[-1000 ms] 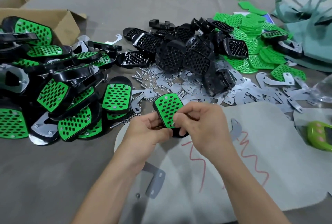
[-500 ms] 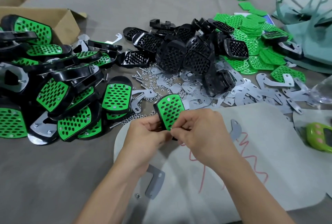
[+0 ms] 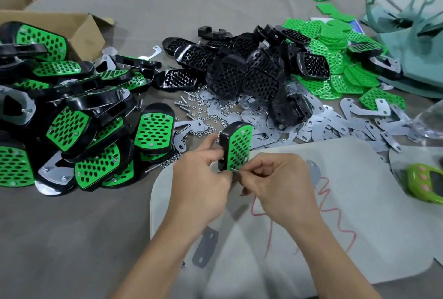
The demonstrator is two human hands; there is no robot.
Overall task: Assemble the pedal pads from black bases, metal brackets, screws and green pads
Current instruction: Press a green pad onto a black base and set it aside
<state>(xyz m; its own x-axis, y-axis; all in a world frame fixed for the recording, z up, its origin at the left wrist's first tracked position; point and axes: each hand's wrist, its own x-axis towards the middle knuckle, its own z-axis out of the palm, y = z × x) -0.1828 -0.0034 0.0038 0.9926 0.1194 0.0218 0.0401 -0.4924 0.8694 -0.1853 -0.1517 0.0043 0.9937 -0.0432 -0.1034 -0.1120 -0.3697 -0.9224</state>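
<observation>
View: head camera, looking down over both forearms.

Left hand: fingers curled round the black edge of the pedal pad. I judge this grip is there to steady it for the other hand.

Pedal pad: held on edge in the air above the far end of the pale mat, with its green face turned toward the right hand. I take the tilt as a way to present the lower corner hole.

Right hand: thumb and forefinger pinch a screw by its shank.

Screw: its tip is at the lower corner of the green face. I cannot tell whether it has entered the hole.

Finished pedals: heaped on the left of the surface, beside an open cardboard box.

Black bases: piled at the centre, beyond the hands.

Green pads: piled to the right of the bases.

Metal brackets: spread flat between the piles and the mat, within easy reach.

Loose nuts and screws: scattered just beyond the left hand, close for picking.

Spare bracket: lying at the mat's near left edge, under the left forearm.

Green gadget: at the right edge, apart from the work.
</observation>
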